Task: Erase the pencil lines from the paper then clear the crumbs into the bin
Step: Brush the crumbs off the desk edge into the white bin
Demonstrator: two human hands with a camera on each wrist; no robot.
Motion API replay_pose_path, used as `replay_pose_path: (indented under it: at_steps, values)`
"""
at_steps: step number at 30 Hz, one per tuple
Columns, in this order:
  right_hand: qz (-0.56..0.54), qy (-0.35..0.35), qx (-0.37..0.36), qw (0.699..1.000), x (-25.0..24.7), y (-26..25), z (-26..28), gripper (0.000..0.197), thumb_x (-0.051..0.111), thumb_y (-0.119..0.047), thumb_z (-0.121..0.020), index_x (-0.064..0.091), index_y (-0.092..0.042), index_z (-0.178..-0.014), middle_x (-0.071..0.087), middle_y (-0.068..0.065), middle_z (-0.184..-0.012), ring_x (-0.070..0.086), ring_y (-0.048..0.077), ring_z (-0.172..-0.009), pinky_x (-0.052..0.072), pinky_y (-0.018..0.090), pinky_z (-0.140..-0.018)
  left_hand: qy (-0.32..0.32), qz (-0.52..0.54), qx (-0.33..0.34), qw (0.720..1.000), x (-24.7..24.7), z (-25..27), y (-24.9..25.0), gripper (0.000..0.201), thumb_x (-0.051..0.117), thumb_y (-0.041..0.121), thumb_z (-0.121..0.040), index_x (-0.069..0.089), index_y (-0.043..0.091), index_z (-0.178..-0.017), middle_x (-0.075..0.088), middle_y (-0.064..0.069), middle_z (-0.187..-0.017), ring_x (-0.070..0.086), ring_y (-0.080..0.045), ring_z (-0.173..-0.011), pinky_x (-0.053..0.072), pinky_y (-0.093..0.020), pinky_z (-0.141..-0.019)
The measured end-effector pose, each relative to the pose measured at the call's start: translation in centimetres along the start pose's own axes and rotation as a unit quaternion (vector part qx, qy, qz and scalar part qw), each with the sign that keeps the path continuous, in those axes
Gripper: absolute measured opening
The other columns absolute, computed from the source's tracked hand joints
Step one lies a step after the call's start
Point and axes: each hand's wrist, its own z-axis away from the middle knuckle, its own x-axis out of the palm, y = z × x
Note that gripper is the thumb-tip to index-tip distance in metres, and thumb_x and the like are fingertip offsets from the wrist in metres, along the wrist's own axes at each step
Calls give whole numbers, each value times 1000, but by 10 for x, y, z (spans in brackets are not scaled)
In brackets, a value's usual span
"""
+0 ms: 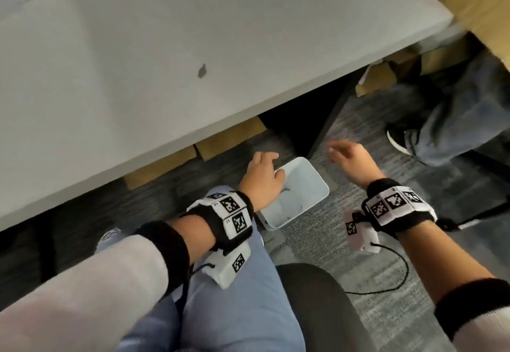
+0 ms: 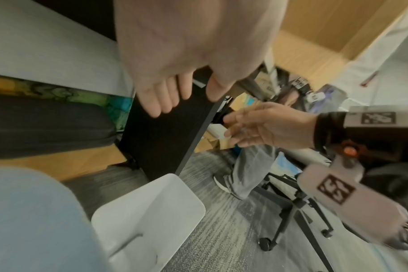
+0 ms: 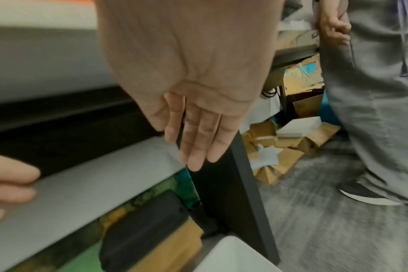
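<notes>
The white rectangular bin (image 1: 296, 190) stands on the carpet just past my knees, below the grey table's (image 1: 138, 61) front edge. My left hand (image 1: 269, 164) hovers over the bin's left rim with straight fingers (image 2: 156, 103) and holds nothing. To the right of the bin, my right hand (image 1: 339, 153) is spread and also holds nothing; its fingers (image 3: 198, 145) point down along the black table leg (image 3: 235, 193). The bin (image 2: 151, 211) shows below the left palm, and one corner of the bin (image 3: 233, 257) shows in the right wrist view. No paper or eraser is in view. A small dark speck (image 1: 202, 71) lies on the tabletop.
Another person's grey trouser leg and black shoe (image 1: 400, 139) stand on the carpet at the right. Cardboard boxes (image 1: 231, 136) and a black case (image 3: 140, 230) sit under the table. A dark chair seat (image 1: 317, 296) is beside my thigh, and a wheeled stand (image 2: 291, 211) is at the right.
</notes>
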Motion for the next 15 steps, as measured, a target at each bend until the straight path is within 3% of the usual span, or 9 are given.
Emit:
replay_pose_path:
  at_steps: [2, 5, 11, 15]
  values:
    - [68, -28, 35, 997, 11, 26, -12, 26, 49, -8, -91, 63, -6, -113, 67, 17, -109, 63, 30, -103, 46, 32, -88, -81, -51, -85, 992, 18, -23, -1, 49, 41, 20, -97, 30, 3, -141, 27, -16, -143, 33, -31, -132, 30, -32, -107]
    - [162, -88, 79, 980, 29, 52, -28, 29, 49, -10, -90, 61, -5, -115, 62, 20, -119, 56, 35, -114, 42, 36, -91, -148, -79, -148, 975, 46, -49, -2, 52, 40, 20, -96, 26, -4, -140, 24, -22, -144, 31, -32, -133, 33, -31, -103]
    - [247, -180, 174, 936, 62, 95, -66, 43, 46, -13, -90, 46, -6, -133, 49, 20, -135, 48, 36, -123, 40, 35, -96, -174, -86, -269, 943, 79, -88, -37, 53, 47, 27, -91, 35, -1, -134, 37, -20, -139, 40, -38, -126, 36, -41, -106]
    - [267, -221, 193, 918, 86, 120, -84, 49, 43, -7, -91, 32, 2, -138, 37, 22, -143, 37, 35, -132, 32, 37, -107, -177, -52, -329, 926, 91, -109, -64, 43, 44, 20, -94, 44, -5, -130, 46, -22, -137, 46, -34, -125, 38, -35, -102]
